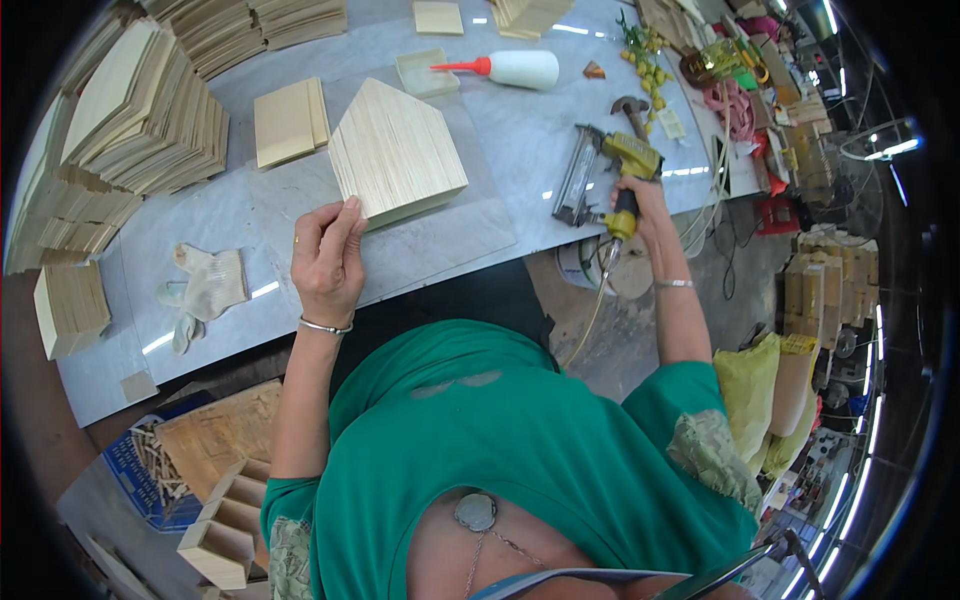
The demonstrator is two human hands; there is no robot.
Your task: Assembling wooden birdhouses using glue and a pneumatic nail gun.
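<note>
A pale wooden house-shaped box (395, 145) lies on the work table, its pointed end away from me. My left hand (330, 255) is closed at the box's near left corner, thumb and fingers pinching its edge. In my right hand (632, 200) is a yellow-and-black air nail gun (635, 158), with a hose running down from its handle. The gun is at the table's near right edge, apart from the box. A hammer (630, 108) lies just beyond the gun. Behind the box are a white glue bottle (525, 69) with a red nozzle and a shallow clear tray (425, 72).
Tall stacks of house-shaped wooden panels (150, 115) stand at the left. Two thin boards (290, 122) lie left of the box. White gloves (210, 280) rest near the front edge. Below left are a blue crate (165, 500) of wood strips and a divided wooden box (225, 530).
</note>
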